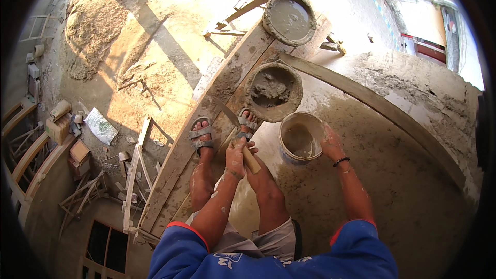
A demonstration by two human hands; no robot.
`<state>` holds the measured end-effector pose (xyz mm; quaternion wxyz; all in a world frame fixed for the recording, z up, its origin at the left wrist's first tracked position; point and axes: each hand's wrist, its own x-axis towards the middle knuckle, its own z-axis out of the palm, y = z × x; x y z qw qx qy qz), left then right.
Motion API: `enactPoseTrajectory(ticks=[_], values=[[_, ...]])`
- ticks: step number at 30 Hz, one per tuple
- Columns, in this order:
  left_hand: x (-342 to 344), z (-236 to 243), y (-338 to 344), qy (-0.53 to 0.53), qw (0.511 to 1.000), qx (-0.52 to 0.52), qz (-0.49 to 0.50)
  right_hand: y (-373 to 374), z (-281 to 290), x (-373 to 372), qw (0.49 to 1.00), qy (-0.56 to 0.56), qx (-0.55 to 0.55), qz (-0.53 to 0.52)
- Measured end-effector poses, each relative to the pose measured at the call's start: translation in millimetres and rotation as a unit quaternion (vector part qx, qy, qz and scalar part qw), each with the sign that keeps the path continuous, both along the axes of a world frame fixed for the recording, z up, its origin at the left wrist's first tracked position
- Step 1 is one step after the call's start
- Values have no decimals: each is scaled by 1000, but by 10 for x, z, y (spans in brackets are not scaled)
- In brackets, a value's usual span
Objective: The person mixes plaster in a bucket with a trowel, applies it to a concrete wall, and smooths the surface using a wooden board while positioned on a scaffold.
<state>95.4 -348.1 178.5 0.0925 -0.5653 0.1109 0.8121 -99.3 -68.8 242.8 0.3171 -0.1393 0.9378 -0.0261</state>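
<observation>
My left hand [238,152] is closed on a flat tool with a pale wooden piece [251,163], held between my legs above the plank; its far end is hard to make out. My right hand [331,142] grips the rim of a plastic bucket [300,137] holding thin grey slurry. Just beyond it, a round tub [274,93] with lumpy wet mortar sits at the plank edge by my sandalled feet. Farther along, a second tub [289,18] is filled with grey liquid.
I am on a raised plank platform [175,175] over sandy ground with a sand pile [93,41]. Timber frames [137,175], boxes [77,152] and a white sack [99,126] lie below left. A long board [372,98] crosses at the right beside a rough mortar-streaked ledge [429,88].
</observation>
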Motion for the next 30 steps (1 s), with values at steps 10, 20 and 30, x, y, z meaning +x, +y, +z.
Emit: enactPoseTrajectory(ticks=[10,20,30], values=[[-73,-83,63,-12,1000,-4,-5,-898,1312,-660,933,-43,-168,-315],[-143,-146,96,-38,999,-13,-5,-974,806,-2241,871,51,-311,-378],[-173,-263,171,-54,998,-12,-5,-1088,1152,-2108,988,134,-75,-29]])
